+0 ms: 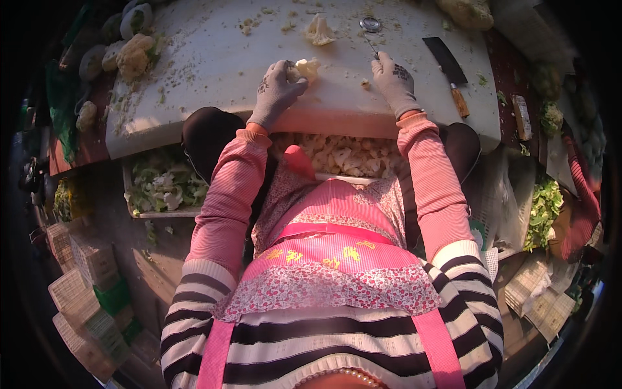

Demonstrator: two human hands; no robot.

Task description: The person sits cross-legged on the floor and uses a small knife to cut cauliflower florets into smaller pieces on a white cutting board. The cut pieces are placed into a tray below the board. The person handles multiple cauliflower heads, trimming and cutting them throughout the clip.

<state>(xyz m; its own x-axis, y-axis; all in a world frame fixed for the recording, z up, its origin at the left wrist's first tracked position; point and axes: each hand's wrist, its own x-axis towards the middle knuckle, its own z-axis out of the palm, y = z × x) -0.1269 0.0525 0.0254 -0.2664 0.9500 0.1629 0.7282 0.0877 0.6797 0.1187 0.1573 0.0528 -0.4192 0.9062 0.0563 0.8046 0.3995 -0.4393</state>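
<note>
My left hand (281, 92), in a grey work glove, holds a piece of cauliflower (306, 69) over the near part of the white board (209, 63). My right hand (394, 83), gloved alike, grips a small thin-bladed knife (370, 44) whose blade points away from me. Beyond my hands another cauliflower piece (319, 31) lies on the board, with a round metal object (370, 24) to its right. A cleaver with a wooden handle (446, 61) lies right of my right hand. Below the board's near edge, between my knees, a container holds many cauliflower florets (350, 153).
Whole cauliflowers (133, 56) sit at the board's left end, some in wrapping, and another (469, 12) at the far right. A tray of leaves and trimmings (167, 189) stands at lower left. Plastic baskets (80, 301) are stacked on the floor. A person's striped sleeve (580, 204) shows at right.
</note>
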